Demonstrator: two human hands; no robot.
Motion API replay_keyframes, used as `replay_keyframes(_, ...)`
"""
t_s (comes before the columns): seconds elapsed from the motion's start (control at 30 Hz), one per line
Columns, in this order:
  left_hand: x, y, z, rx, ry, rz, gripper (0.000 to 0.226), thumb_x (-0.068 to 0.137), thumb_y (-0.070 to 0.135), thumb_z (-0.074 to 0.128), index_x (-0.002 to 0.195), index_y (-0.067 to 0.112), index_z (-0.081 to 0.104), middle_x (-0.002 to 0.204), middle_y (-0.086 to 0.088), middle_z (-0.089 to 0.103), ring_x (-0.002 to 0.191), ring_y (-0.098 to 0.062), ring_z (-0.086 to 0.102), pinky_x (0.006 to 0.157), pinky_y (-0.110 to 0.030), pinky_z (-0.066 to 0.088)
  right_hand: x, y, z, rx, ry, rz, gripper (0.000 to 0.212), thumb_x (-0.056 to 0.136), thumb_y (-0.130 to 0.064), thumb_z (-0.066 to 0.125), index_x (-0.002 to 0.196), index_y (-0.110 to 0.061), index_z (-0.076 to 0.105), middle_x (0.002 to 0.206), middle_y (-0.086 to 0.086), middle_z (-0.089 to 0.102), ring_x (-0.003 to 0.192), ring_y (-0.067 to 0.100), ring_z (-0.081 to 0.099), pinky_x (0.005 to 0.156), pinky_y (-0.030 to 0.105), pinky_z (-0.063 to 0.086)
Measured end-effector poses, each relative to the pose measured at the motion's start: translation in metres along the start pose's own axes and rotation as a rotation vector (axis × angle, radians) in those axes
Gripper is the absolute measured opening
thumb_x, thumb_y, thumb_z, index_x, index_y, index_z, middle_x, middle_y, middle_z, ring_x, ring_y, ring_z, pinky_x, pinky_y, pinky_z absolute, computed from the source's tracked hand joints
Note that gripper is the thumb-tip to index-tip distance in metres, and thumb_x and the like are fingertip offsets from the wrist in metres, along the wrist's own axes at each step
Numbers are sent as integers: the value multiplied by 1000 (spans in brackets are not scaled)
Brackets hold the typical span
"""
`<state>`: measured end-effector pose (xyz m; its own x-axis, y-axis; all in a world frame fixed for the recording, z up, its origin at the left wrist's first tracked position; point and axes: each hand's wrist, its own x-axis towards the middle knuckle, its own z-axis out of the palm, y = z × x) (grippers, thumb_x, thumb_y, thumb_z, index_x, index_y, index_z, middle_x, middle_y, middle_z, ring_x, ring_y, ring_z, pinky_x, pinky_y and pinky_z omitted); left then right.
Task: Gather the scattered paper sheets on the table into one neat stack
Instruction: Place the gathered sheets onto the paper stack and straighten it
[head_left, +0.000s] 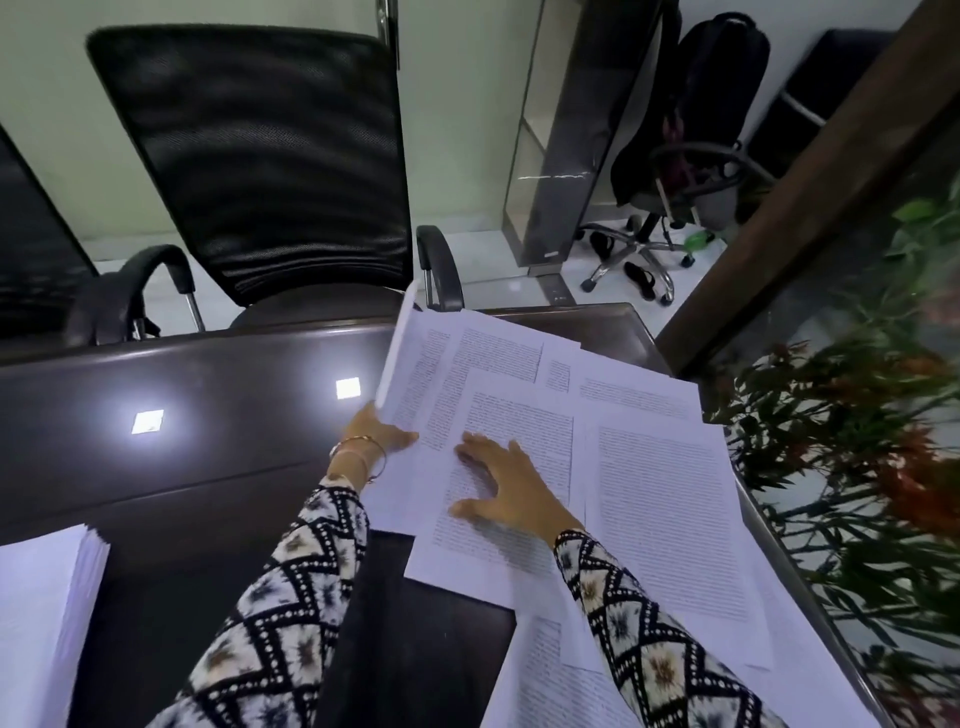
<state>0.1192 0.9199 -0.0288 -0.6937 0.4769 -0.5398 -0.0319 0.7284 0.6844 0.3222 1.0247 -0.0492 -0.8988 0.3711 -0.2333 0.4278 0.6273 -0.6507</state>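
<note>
Several printed paper sheets (660, 499) lie overlapping and askew on the right half of the dark table (208, 467). My left hand (376, 431), with bangles on the wrist, grips the left edge of one sheet (415, 364), which curls upward off the table. My right hand (501, 483) rests flat with fingers spread on a sheet (519, 415) in the middle of the spread. A thick neat stack of paper (47, 613) sits at the table's near left corner, apart from both hands.
A black mesh office chair (260, 156) stands across the table. A glass partition with a wooden frame (810, 171) and plants (857, 415) runs along the table's right edge. Another chair (691, 130) stands farther back on the floor.
</note>
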Motion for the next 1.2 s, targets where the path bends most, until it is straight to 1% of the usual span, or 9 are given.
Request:
replay_keyframes(0.17,-20,-23,9,-241,60,-66,52,72,7,78,120,0,58,120,-16,63,109,-32,60,98,-41,47,-13,-1,13,-32,104,22,85,82,-67,58,151,-29,26,157,-21,14,146,-4,6,121,31,-10)
replay_keyframes(0.4,-86,-85,-34,-672,142,-121,39,74,-9,71,110,-3,61,105,-15,63,92,-30,61,91,-42,49,-33,-7,10,-361,-45,-8,85,85,-72,42,154,-31,16,159,-19,1,148,1,-2,122,46,-4)
replay_keyframes(0.57,-136,-156,-79,-739,136,-167,49,71,2,78,117,-2,61,115,-19,65,104,-36,63,98,-53,46,-46,-18,19,-377,69,80,51,99,-36,48,147,-23,37,161,-3,22,150,17,16,120,48,9)
replay_keyframes(0.7,-191,-202,-107,-812,78,-122,48,75,4,74,121,2,60,114,-18,66,105,-36,63,99,-55,45,-63,-69,44,45,241,147,36,98,-33,54,128,-14,55,130,2,53,122,19,50,100,30,41)
replay_keyframes(0.8,-220,-222,-116,-854,2,-94,49,73,11,78,120,6,61,111,-15,69,103,-35,65,98,-54,46,-76,-118,64,681,71,294,40,92,-57,52,120,-29,58,110,-12,64,106,8,62,93,23,46)
replay_keyframes(0.87,-235,-230,-116,-803,-51,-94,72,48,27,92,112,7,65,103,-13,72,95,-32,69,90,-48,52,-77,-136,78,921,-39,288,37,89,-54,60,116,-29,61,104,-7,71,99,5,66,97,21,45)
replay_keyframes(0.97,-245,-237,-118,-775,-148,-78,93,21,36,96,104,7,67,97,-14,74,87,-29,71,72,-37,58,-81,-146,84,843,-175,256,48,79,-26,79,121,-12,61,122,4,67,111,15,64,101,27,47)
replay_keyframes(1.1,-244,-241,-125,-808,-207,-79,83,49,25,89,122,2,58,115,-20,67,104,-36,65,87,-46,55,-93,-135,97,698,-318,315,39,84,-16,74,121,-10,62,117,-1,68,115,14,61,90,14,47)
replay_keyframes(1.2,-249,-236,-107,-729,-313,-104,88,41,26,94,119,1,62,116,-18,67,108,-34,63,98,-49,48,-106,-139,123,843,-300,310,49,80,-17,75,127,-11,60,127,4,65,115,12,63,91,19,51)
